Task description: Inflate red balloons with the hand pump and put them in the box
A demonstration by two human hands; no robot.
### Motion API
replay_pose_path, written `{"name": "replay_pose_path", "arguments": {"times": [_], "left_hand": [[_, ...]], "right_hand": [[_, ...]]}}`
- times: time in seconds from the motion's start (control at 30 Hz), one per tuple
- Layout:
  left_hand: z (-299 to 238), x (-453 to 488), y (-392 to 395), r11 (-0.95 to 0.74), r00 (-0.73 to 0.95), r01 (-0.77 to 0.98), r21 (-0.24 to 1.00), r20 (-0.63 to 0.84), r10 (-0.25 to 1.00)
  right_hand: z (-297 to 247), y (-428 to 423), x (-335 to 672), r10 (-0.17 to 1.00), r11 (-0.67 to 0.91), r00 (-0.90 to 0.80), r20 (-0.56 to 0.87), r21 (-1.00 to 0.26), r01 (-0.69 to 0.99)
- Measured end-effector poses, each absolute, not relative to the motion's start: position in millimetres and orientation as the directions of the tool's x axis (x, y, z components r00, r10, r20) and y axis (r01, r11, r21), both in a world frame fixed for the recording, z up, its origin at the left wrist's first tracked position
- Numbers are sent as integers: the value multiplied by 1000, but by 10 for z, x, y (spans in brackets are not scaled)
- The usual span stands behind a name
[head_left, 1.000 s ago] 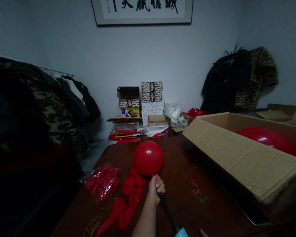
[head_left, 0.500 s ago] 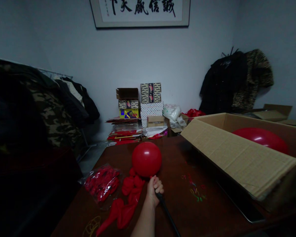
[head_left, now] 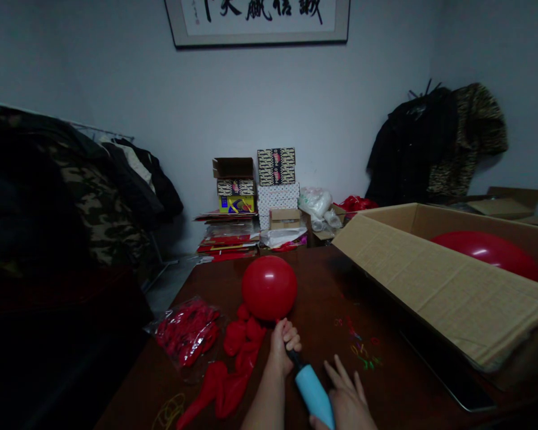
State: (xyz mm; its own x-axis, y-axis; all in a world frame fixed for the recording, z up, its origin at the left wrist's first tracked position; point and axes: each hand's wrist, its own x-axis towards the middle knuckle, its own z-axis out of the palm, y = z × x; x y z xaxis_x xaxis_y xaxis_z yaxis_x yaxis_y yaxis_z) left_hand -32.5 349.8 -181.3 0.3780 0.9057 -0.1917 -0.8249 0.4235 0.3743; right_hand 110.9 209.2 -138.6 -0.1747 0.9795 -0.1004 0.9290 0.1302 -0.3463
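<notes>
My left hand [head_left: 286, 343] is closed in a fist around the neck of a round red balloon [head_left: 269, 289] and the black nozzle end of a hand balloon pump [head_left: 312, 394]. The pump slants toward the bottom edge, its light blue barrel in view. Against that barrel lies my right hand [head_left: 347, 400], thumb on the left side and palm on the right, its fingers stretched forward. Limp red balloons [head_left: 231, 388] form a pile left of my left forearm. Beside them is a clear plastic bag [head_left: 188, 331] of more red balloons.
A cardboard box [head_left: 434, 286] holding a large red balloon [head_left: 486, 254] stands at the right. A flat dark device [head_left: 448, 370] lies under its edge. Small coloured bands [head_left: 363, 352] are scattered on the brown table [head_left: 323, 280]. Stacked boxes [head_left: 275, 200] stand at the back.
The pump's blue barrel and my right hand have come up into view from below, covering the black rod that showed before. The balloon looks slightly larger. My left hand keeps its grip.
</notes>
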Motion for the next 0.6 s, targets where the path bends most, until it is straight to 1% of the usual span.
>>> {"name": "replay_pose_path", "arguments": {"times": [0.1, 0.23, 0.33, 0.47, 0.53, 0.6], "left_hand": [[-1813, -327, 3524, 396, 353, -841, 368, -181, 918], [-1808, -308, 3536, 413, 359, -822, 393, -206, 910], [-1807, -298, 3528, 401, 349, -823, 402, -200, 916], [-1801, -299, 3509, 415, 363, -814, 406, -203, 910], [-1793, -302, 3500, 413, 359, -816, 404, -204, 910], [-1785, -305, 3495, 408, 354, -821, 400, -203, 913]], "right_hand": [[-1334, 2174, 1045, 985, 126, -162, -64, -380, 916], [-1379, 2173, 1045, 984, 108, -156, -89, -400, 910], [-1408, 2144, 1058, 986, 105, -147, -84, -380, 919], [-1498, 2107, 1097, 986, 101, -136, -92, -315, 944], [-1587, 2063, 1143, 990, 95, -121, -71, -292, 952], [-1683, 1976, 1209, 996, 81, -90, -18, -294, 952]]}}
